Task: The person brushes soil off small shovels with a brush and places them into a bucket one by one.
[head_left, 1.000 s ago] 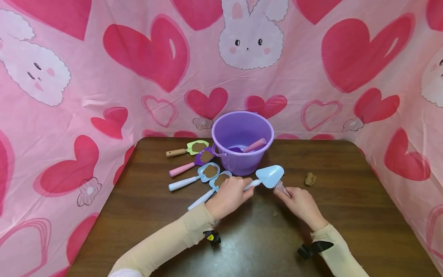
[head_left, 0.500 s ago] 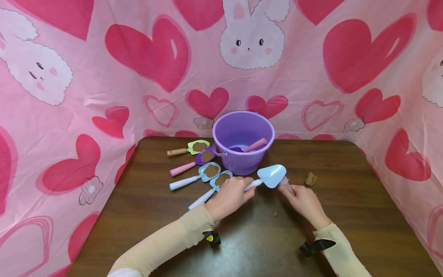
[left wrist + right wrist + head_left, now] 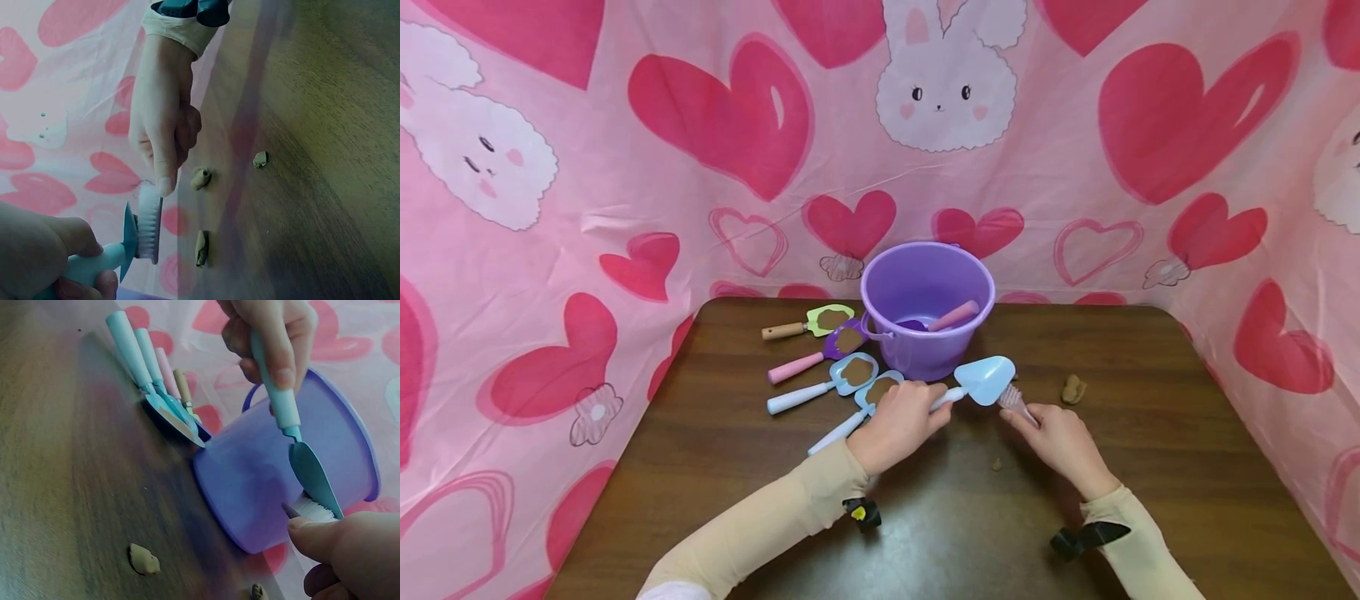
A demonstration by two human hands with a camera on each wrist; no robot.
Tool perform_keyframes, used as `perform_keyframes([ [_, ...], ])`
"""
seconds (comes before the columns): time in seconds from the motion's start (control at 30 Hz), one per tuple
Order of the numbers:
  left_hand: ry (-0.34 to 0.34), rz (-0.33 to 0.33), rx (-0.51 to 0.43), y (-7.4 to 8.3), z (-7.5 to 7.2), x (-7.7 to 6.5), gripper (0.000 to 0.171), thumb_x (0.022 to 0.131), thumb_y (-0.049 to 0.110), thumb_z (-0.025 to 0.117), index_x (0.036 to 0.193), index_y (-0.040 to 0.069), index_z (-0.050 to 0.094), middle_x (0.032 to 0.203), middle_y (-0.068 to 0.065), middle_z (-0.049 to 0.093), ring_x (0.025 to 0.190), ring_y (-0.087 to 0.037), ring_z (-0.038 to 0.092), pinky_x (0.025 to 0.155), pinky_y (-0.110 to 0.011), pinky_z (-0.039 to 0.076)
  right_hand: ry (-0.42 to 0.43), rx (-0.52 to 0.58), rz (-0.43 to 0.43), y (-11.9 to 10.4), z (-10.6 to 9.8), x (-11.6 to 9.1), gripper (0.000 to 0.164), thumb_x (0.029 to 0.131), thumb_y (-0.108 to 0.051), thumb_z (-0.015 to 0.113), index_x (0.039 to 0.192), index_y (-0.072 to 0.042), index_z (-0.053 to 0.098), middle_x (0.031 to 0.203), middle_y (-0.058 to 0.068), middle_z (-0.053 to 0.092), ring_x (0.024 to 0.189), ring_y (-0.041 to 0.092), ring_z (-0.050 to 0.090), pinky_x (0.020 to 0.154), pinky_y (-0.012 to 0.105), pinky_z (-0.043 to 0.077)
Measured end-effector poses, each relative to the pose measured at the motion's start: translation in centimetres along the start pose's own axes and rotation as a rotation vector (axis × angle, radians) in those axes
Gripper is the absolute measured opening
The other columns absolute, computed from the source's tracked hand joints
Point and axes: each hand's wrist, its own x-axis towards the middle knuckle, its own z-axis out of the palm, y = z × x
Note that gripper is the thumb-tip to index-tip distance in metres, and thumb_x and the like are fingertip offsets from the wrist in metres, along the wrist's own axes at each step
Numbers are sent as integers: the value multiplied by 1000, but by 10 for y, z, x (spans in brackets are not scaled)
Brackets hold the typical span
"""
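My left hand (image 3: pixel 898 425) grips a light blue trowel (image 3: pixel 987 380) by its pale handle, its blade pointing right in front of the bucket. Pinched between thumb and fingers of my right hand (image 3: pixel 1060 442) is a small clear-handled brush (image 3: pixel 149 219). In the left wrist view its white bristles press against one face of the blade. The right wrist view shows the brush (image 3: pixel 312 509) under the blade (image 3: pixel 314 478), partly hidden by it. Just behind the trowel stands a purple bucket (image 3: pixel 925 357), with a pink-handled trowel (image 3: pixel 953 315) lying inside it.
Left of the bucket lie several trowels with brown stuff on their blades: a green one (image 3: pixel 782 331), a pink-handled one (image 3: pixel 795 367) and two light blue ones (image 3: pixel 797 397). Brown lumps (image 3: pixel 1072 389) lie on the wooden table (image 3: pixel 1150 467). A pink heart-print cloth (image 3: pixel 1037 167) hangs behind.
The trowel blade and the brush shift slightly right, then back left, staying against each other. Both hands keep their hold. The other trowels and the bucket stay put.
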Motion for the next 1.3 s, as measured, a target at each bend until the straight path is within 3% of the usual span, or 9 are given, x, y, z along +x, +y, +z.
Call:
perform_keyframes([
  [0.17, 3, 5, -7, 0, 0, 0, 31, 100, 19, 67, 74, 16, 51, 62, 5, 39, 54, -12, 44, 50, -23, 35, 24, 15, 15, 4, -6, 2, 44, 99, -40, 69, 68, -14, 52, 59, -5, 39, 57, 17, 41, 56, 33, 35],
  [0.3, 10, 2, -18, 0, 1, 0, 23, 100, 20, 68, 80, 14, 59, 65, 4, 46, 56, -12, 46, 52, -23, 36, 24, 25, 26, 6, -6, 4, 42, 100, -39, 68, 70, -13, 54, 60, -3, 42, 58, 18, 43, 56, 34, 35],
  [0.43, 53, 15, -9, -1, 2, 1, 13, 100, 19, 68, 90, 12, 67, 69, 2, 54, 59, -12, 50, 53, -24, 39, -33, 31, 12, 6, 2, 3, 39, 100, -41, 68, 74, -12, 61, 62, -3, 46, 59, 16, 45, 56, 32, 37],
  [0.57, 81, 27, 15, -1, 3, 4, 13, 101, 19, 68, 90, 11, 66, 70, 1, 54, 59, -12, 51, 54, -25, 40, -82, 44, -39, 4, 11, 2, 36, 98, -42, 71, 76, -14, 64, 63, -5, 46, 59, 14, 46, 55, 30, 37],
  [0.73, 55, 18, 26, -2, 4, 5, 16, 102, 20, 67, 88, 11, 64, 68, 1, 51, 58, -12, 49, 52, -24, 39, -28, 37, -64, 1, 11, 2, 36, 96, -39, 74, 72, -15, 60, 61, -6, 44, 57, 14, 44, 54, 30, 35],
  [1.03, 14, 2, -26, -1, 5, 1, 23, 102, 19, 66, 81, 15, 56, 65, 4, 42, 56, -13, 44, 51, -23, 35, 29, 2, 35, 9, -10, 4, 41, 100, -40, 69, 72, -12, 57, 61, -2, 44, 59, 19, 43, 55, 34, 35],
  [1.3, 56, 10, -4, 2, 5, 3, 9, 101, 19, 67, 96, 11, 67, 72, 1, 56, 61, -13, 53, 54, -26, 42, -18, 2, 0, 8, -5, 3, 39, 98, -40, 70, 74, -12, 60, 63, -2, 48, 59, 17, 44, 55, 34, 36],
])
